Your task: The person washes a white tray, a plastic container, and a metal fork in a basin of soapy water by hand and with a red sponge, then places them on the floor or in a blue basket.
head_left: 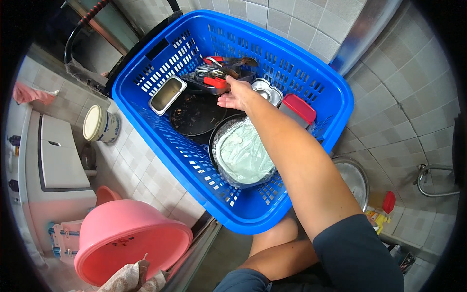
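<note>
My right hand [237, 94] reaches into a large blue plastic laundry-style basket [163, 127]. Its thumb and fingers are spread apart beside a container of cutlery and utensils [214, 72], close to a red handle [215, 82]. Whether the fingertips touch the container is hard to see. Below the hand lie a dark round pan [197, 114] and a pale green round item in clear plastic [244, 152]. A small rectangular metal tin [168, 95] leans at the left, while a red-lidded box [298, 109] sits right of my forearm. My left hand is out of the picture.
Pink basins [121, 219] stand at lower left, with a patterned cloth [129, 278] in front. A white lidded bucket [100, 124] is on the tiled floor beyond the basket. At right are a round metal lid or pan [351, 180] and a wall-mounted metal pipe [430, 181].
</note>
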Demonstrator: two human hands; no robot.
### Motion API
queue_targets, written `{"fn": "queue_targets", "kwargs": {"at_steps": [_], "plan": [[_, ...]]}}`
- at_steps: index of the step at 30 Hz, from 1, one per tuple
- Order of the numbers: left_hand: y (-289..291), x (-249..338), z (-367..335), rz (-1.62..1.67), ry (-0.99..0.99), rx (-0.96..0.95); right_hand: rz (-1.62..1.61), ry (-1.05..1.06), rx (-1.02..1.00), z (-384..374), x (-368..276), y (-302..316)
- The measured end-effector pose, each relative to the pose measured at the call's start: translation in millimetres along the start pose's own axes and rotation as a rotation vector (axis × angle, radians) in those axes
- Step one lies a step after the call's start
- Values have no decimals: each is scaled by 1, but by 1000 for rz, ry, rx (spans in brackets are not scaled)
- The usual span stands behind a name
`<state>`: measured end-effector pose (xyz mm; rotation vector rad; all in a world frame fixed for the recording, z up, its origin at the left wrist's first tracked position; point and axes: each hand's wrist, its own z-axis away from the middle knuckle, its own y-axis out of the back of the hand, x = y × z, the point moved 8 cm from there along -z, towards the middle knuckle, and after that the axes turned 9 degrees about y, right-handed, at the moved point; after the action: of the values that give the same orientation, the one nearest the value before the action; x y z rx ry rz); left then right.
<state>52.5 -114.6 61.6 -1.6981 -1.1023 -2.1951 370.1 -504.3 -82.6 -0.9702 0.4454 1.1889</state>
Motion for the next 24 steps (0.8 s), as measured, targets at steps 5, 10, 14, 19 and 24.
{"fn": "queue_targets", "kwargs": {"at_steps": [5,10,14,19,24], "plan": [[-2,0,2,11,0,-14,-62,16,-23,-21,8,-3],[3,-2,4,-9,-8,-23,-209,-15,-20,-33,11,-11],[6,-2,5,-24,-13,-31,-184,-13,69,-38,9,-12],[12,-7,6,-39,-2,-34,-160,-78,113,-35,14,-20],[15,-7,5,-44,-5,-29,-197,-23,148,-36,17,-12]]}}
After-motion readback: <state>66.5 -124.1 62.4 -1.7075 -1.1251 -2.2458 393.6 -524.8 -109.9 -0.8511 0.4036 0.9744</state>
